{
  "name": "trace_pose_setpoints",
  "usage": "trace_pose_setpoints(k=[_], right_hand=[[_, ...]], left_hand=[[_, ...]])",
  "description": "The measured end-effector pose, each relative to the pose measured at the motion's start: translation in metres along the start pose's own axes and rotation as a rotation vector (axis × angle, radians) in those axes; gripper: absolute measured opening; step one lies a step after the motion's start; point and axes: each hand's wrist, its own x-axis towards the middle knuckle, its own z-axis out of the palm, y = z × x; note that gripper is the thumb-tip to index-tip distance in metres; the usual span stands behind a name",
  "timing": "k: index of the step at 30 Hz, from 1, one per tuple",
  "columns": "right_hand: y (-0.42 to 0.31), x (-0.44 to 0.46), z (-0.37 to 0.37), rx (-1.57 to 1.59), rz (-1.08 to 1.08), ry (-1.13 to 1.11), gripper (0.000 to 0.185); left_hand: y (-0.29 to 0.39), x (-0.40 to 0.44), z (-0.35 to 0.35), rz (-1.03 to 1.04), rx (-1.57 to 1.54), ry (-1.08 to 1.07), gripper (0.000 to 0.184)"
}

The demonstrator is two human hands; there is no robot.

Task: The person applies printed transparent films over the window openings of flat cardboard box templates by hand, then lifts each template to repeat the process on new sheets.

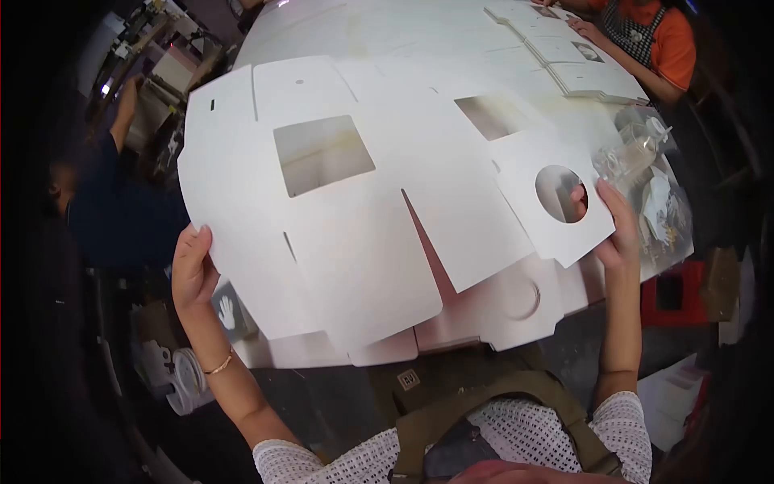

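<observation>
A large white die-cut cardboard sheet (347, 234) is held up in front of me, tilted above the table. It has a square window, a second four-sided opening, a round hole near its right corner and several narrow slits. My left hand (193, 266) grips its left edge, thumb on top and fingers underneath. At the right corner my right hand (619, 226) pinches the sheet, and a fingertip shows through the round hole. Under its front edge lies more white cut cardboard (516, 302), partly covered by the held sheet.
The white table (363, 32) stretches away behind the sheet. A clear bottle (633, 153) lies at its right side. At the back right, a person in orange (673, 52) is beside a stack of cut cardboard (580, 64). Another person in dark clothing (121, 194) is at left.
</observation>
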Motion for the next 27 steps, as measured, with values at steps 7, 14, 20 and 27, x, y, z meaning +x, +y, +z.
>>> trace_pose_setpoints(k=[7, 14, 20, 27], right_hand=[[0.018, -0.07, 0.011, -0.625, -0.113, 0.178, 0.032], [0.067, -0.095, 0.009, -0.704, 0.014, 0.212, 0.041], [0.077, -0.102, 0.005, -0.939, 0.045, 0.237, 0.05], [0.077, -0.105, 0.018, -1.417, 0.01, 0.287, 0.054]], left_hand=[[-0.073, -0.044, -0.036, -0.232, 0.112, 0.206, 0.023], [-0.136, -0.072, -0.027, -0.295, 0.545, 0.369, 0.015], [-0.14, -0.068, -0.001, -0.187, 0.526, 0.499, 0.018], [-0.144, -0.066, -0.003, -0.15, 0.789, 0.541, 0.033]])
